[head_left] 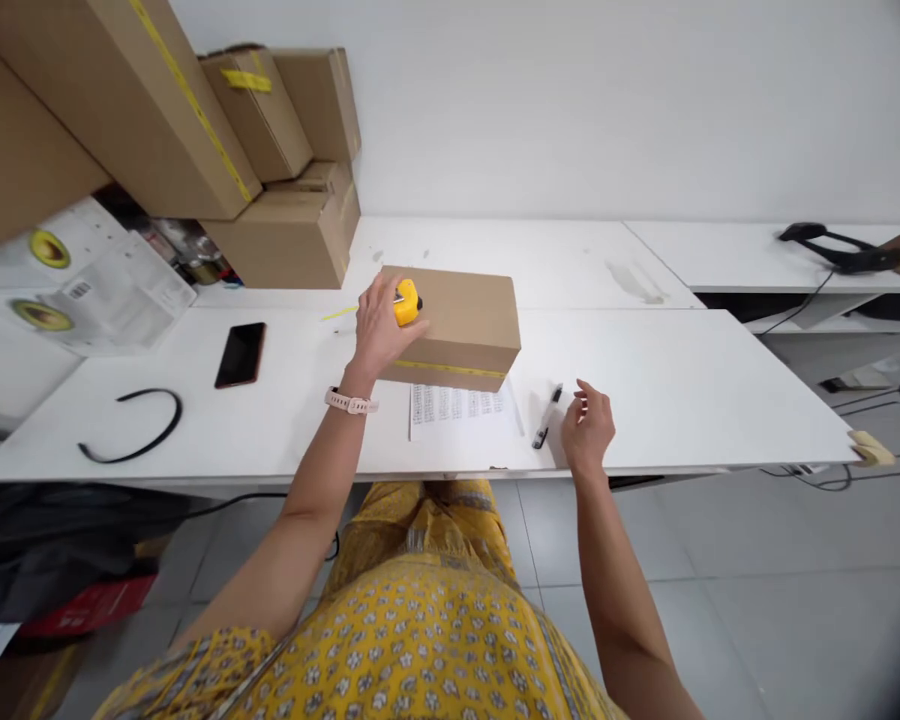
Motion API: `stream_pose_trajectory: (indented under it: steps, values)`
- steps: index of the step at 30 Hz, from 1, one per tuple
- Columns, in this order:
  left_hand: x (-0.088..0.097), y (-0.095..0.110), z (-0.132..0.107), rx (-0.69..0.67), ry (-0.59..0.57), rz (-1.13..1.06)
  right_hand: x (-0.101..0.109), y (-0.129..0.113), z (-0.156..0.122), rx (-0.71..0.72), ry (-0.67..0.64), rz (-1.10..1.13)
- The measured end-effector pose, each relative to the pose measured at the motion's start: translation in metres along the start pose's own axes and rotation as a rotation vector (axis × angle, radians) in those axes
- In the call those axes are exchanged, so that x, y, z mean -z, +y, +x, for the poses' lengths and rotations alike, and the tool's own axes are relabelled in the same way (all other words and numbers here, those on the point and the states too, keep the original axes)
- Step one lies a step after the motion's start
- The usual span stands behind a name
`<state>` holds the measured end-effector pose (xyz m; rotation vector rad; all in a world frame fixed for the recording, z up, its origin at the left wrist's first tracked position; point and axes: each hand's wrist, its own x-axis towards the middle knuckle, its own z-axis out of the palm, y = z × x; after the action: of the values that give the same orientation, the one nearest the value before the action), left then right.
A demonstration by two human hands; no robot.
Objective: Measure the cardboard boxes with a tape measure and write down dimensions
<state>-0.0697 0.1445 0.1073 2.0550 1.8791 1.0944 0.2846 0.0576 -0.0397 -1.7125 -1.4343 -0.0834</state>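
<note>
A closed cardboard box (461, 310) lies on the white table. My left hand (379, 325) grips a yellow tape measure (405, 303) against the box's left end. A short stretch of yellow blade (339, 313) shows left of that hand. Partly under the box is a printed sheet of paper (461, 415). My right hand (589, 428) rests above the table's front edge, fingers loosely bent and slightly apart, holding nothing that I can see. Just left of it lies a black and clear marker pen (547, 416).
Several cardboard boxes (285, 235) are stacked at the back left. On the white table (667, 390) lie a phone (241, 355) and a curved black strip (161, 435). A black tape dispenser (844, 255) stands far right. A white carton (112, 285) with avocado pictures is at left.
</note>
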Motion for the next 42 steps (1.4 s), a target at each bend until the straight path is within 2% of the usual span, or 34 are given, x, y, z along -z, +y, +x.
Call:
stream_pose_trajectory:
  steps: [3,5,7,8,10,12,14,16,19,21,25,27,30,32,35,38,42]
  values:
    - [0.006,0.004,0.006,0.070,0.008,0.028,0.012,-0.024,0.002,0.016,0.102,0.075]
    - [0.013,0.012,-0.001,0.065,0.044,-0.036,0.022,-0.047,0.005,0.018,0.151,0.164]
    - [0.021,0.025,-0.016,0.033,-0.008,-0.258,0.031,-0.078,0.010,-0.024,0.151,0.322]
    - [0.025,0.031,-0.025,0.022,-0.090,-0.416,0.036,-0.095,0.013,-0.068,0.110,0.433]
    - [0.030,0.045,-0.041,0.017,-0.314,-0.722,0.042,-0.130,0.020,-0.192,-0.120,0.707]
    - [0.031,0.055,-0.052,0.018,-0.473,-0.879,0.046,-0.161,0.027,-0.277,-0.413,0.942]
    - [0.031,0.059,-0.056,0.022,-0.513,-0.898,0.046,-0.183,0.033,-0.333,-0.600,1.081]
    - [0.031,0.059,-0.055,0.042,-0.519,-0.881,0.043,-0.196,0.036,-0.380,-0.669,1.114]
    - [0.039,0.052,-0.045,0.060,-0.514,-0.834,0.038,-0.196,0.048,-0.424,-0.673,1.103]
    - [0.050,0.040,-0.031,0.051,-0.428,-0.771,0.034,-0.186,0.065,-0.421,-0.608,1.119]
    - [0.073,-0.005,0.015,0.127,-0.178,-0.650,0.017,-0.157,0.111,-0.397,-0.348,1.001]
    - [0.078,-0.034,0.037,0.207,-0.135,-0.620,0.003,-0.144,0.127,-0.427,-0.315,0.863]
    - [0.079,-0.069,0.060,0.318,-0.166,-0.612,-0.022,-0.134,0.136,-0.455,-0.366,0.681]
    - [0.077,-0.083,0.067,0.373,-0.218,-0.624,-0.036,-0.133,0.135,-0.443,-0.396,0.594]
    - [0.074,-0.091,0.072,0.409,-0.298,-0.680,-0.048,-0.137,0.135,-0.404,-0.381,0.476]
    - [0.072,-0.094,0.077,0.407,-0.365,-0.768,-0.051,-0.141,0.137,-0.389,-0.373,0.411]
    - [0.071,-0.099,0.081,0.383,-0.419,-0.819,-0.053,-0.144,0.139,-0.435,-0.321,0.359]
